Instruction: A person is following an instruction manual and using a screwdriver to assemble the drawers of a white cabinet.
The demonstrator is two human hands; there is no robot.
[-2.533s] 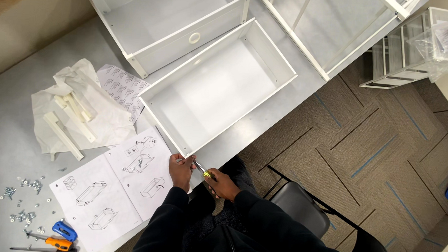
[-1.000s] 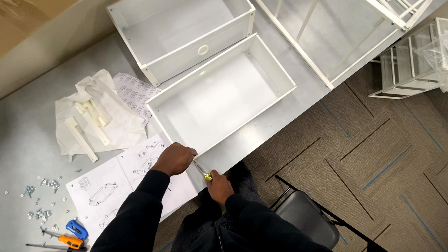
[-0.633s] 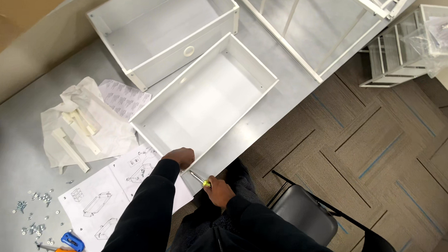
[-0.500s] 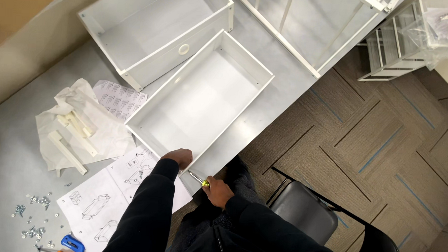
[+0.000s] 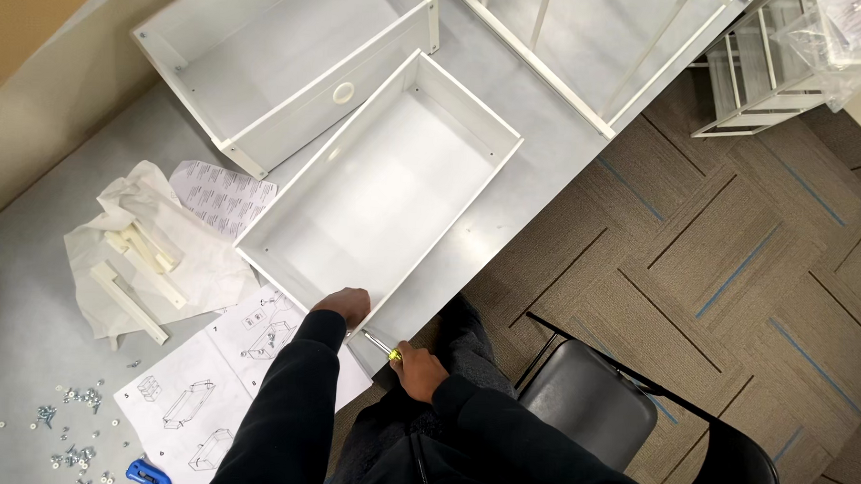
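A: Where does the head camera sit?
B: High above the person, looking almost straight down, well back from the work.
A: What does it face?
B: The grey table (image 5: 27, 323) fills the left and far side, the carpet (image 5: 735, 262) the right, the black chair (image 5: 596, 410) near.
A: Any second view?
B: None; only this one.

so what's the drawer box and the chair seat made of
Drawer box: likely white laminated board, judging by its flat matte panels and square edges. Chair seat: looks like black vinyl or plastic with a slight sheen, on a thin dark frame, probably metal.
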